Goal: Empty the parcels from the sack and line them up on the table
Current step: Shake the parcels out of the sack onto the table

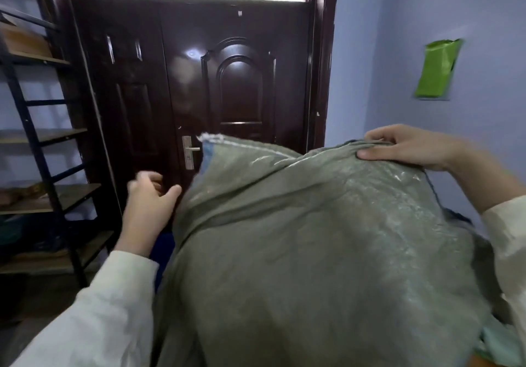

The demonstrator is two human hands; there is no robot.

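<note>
Sack (313, 238) fabric, grey-green and woven, fills the lower middle of the head view, raised in front of a dark brown door (227, 82). Its upper right edge is pinched by the right hand (410, 147): the thumb is pressed on the near face and the fingers are curled over the top fold, so the hand is closed on the cloth. The left hand (148, 198) is seen just beside the sack's left side, fingers loosely spread and half curled, with nothing gripped; whether the thumb tip brushes the fabric cannot be told. Pale sleeves (94, 318) cover both forearms. A stitched hem (227, 140) is seen along the sack's top left corner. Black metal shelving (42, 167) stands at the left, and a green packet (435, 67) is fixed to the blue wall (398, 25) at the right. No parcels can be made out.
</note>
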